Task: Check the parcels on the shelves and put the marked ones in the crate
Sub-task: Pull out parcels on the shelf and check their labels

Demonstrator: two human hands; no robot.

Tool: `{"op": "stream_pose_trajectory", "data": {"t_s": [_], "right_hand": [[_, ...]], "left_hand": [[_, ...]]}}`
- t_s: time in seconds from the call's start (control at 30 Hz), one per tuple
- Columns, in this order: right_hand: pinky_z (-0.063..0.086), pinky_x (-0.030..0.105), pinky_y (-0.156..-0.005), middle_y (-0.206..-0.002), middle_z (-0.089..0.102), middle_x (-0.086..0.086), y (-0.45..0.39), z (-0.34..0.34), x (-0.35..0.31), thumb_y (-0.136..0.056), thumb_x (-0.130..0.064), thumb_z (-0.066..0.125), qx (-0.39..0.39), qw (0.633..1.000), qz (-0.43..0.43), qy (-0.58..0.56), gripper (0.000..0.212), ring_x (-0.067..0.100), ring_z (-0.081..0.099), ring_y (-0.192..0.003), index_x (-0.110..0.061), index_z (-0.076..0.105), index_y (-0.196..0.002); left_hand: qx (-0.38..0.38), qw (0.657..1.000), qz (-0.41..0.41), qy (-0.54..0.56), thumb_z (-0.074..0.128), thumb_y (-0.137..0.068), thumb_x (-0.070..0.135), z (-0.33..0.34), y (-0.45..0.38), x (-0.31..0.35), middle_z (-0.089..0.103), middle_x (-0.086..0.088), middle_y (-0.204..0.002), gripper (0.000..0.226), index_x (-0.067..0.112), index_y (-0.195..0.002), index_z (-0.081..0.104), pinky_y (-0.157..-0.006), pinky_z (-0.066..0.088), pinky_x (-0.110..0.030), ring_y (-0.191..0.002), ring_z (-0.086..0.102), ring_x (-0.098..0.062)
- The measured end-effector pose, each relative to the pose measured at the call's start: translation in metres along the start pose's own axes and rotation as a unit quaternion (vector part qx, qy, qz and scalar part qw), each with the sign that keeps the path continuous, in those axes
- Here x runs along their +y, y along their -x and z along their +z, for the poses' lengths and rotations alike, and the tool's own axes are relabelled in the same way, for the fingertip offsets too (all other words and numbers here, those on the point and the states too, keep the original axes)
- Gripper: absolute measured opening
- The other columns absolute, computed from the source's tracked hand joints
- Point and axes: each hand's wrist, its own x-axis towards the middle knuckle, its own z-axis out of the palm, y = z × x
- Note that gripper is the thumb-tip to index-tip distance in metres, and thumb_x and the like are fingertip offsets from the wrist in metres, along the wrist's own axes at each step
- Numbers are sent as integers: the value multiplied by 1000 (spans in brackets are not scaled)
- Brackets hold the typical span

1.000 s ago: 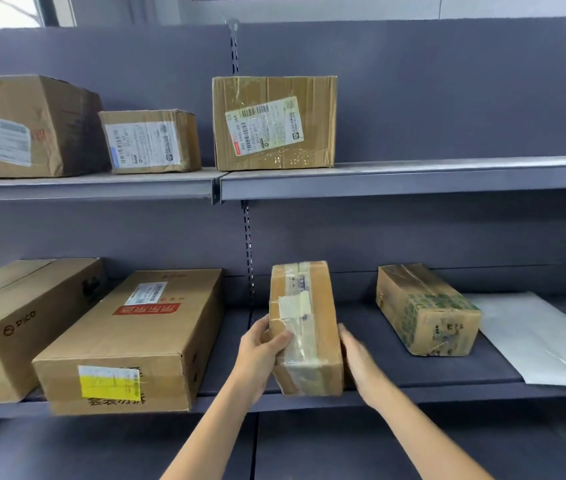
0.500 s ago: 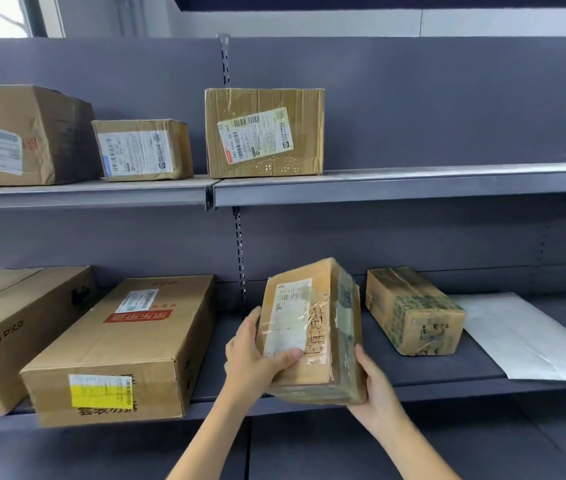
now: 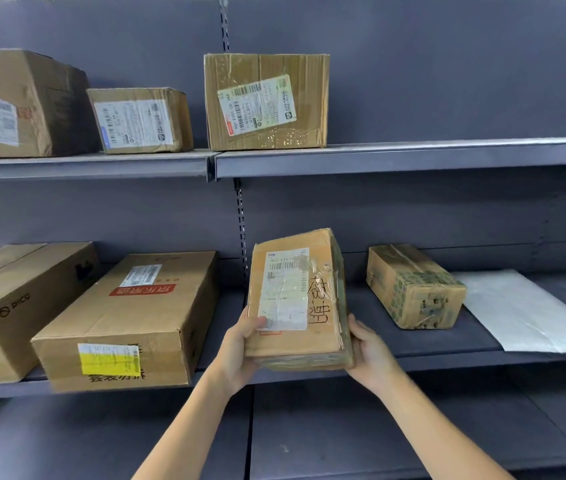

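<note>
In front of the lower shelf (image 3: pixel 413 362), the left hand (image 3: pixel 240 348) and right hand (image 3: pixel 369 351) each grip a side of the parcel (image 3: pixel 297 299). It is tipped up, likely so the label (image 3: pixel 283 289) and black writing can be read. No crate is in view.

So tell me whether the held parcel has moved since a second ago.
Yes. The held parcel has tipped up off the lower shelf, label face now toward the camera.
</note>
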Motion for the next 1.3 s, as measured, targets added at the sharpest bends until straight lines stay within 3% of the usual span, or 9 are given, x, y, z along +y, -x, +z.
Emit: {"op": "stream_pose_trajectory", "data": {"t_s": [0.23, 0.37, 0.5, 0.67, 0.77, 0.87, 1.0, 1.1, 1.3], "right_hand": [[53, 35, -71, -90, 74, 9, -3, 7, -1, -97, -28, 41, 78, 989, -12, 126, 35, 23, 67, -88, -4, 62, -109], [43, 38, -83, -97, 72, -2, 4, 6, 4, -91, -46, 42, 56, 986, 0, 159, 35, 18, 60, -97, -23, 64, -105], [48, 41, -79, -106, 66, -2, 9, 6, 2, -85, -26, 58, 41, 967, -8, 250, 28, 19, 57, -101, -29, 57, -113], [52, 40, -72, -87, 72, 1, 13, -5, -17, -84, -14, 59, 44, 965, -24, 256, 15, 22, 61, -87, -18, 64, -98], [52, 31, -62, -87, 73, 4, 21, -9, -29, -71, -14, 66, -7, 950, -19, 312, 32, 20, 64, -79, -10, 65, -103], [49, 26, -55, -92, 72, 7, 24, -7, -32, -64, -19, 64, -33, 936, 3, 351, 43, 20, 65, -78, -10, 66, -106], [50, 35, -74, -98, 69, 11, 23, -3, -19, -72, -19, 68, 10, 951, -19, 307, 46, 24, 63, -87, -4, 61, -115], [45, 39, -91, -101, 67, 6, 29, 0, -1, -90, -22, 53, 52, 962, -54, 261, 29, 22, 60, -97, -10, 58, -116], [49, 42, -90, -116, 65, 6, 54, -5, 52, -94, -30, 42, 49, 972, -27, 228, 33, 23, 61, -106, -20, 52, -124]], "left_hand": [[18, 999, 35, 1, 63, -64, 35, -4, 6, -13, 64, -4, -120, 59, 33, -121, 49, -77, 53, -43, -104, 61, -26], [68, 990, 106, -62, 65, -65, 32, 1, 7, -21, 64, 1, -119, 67, 34, -128, 42, -88, 51, -41, -108, 60, -22], [56, 990, 88, -95, 63, -84, 22, 9, 17, -30, 63, 5, -113, 58, 34, -129, 30, -75, 53, -31, -100, 62, -15], [136, 982, 68, -112, 50, -89, 47, -4, 21, -12, 39, -2, -140, 66, 37, -141, 11, -102, 35, -50, -124, 44, -25], [128, 981, 80, -119, 49, -86, 53, -15, 24, 8, 43, -1, -138, 62, 37, -139, 22, -97, 40, -51, -122, 46, -28], [53, 986, 2, -159, 62, -65, 46, -19, 35, 12, 66, -3, -109, 61, 30, -122, 47, -82, 52, -47, -98, 63, -23], [80, 987, -27, -139, 63, -68, 34, -26, 48, -8, 72, -6, -99, 45, 26, -111, 58, -90, 48, -52, -95, 64, -28], [119, 988, -6, -97, 63, -76, 35, -29, 61, -22, 72, -4, -98, 44, 23, -118, 57, -79, 50, -45, -88, 65, -23], [167, 981, 18, -94, 57, -78, 39, -35, 102, -48, 72, -1, -102, 35, 33, -113, 55, -84, 51, -49, -93, 66, -23]]}}
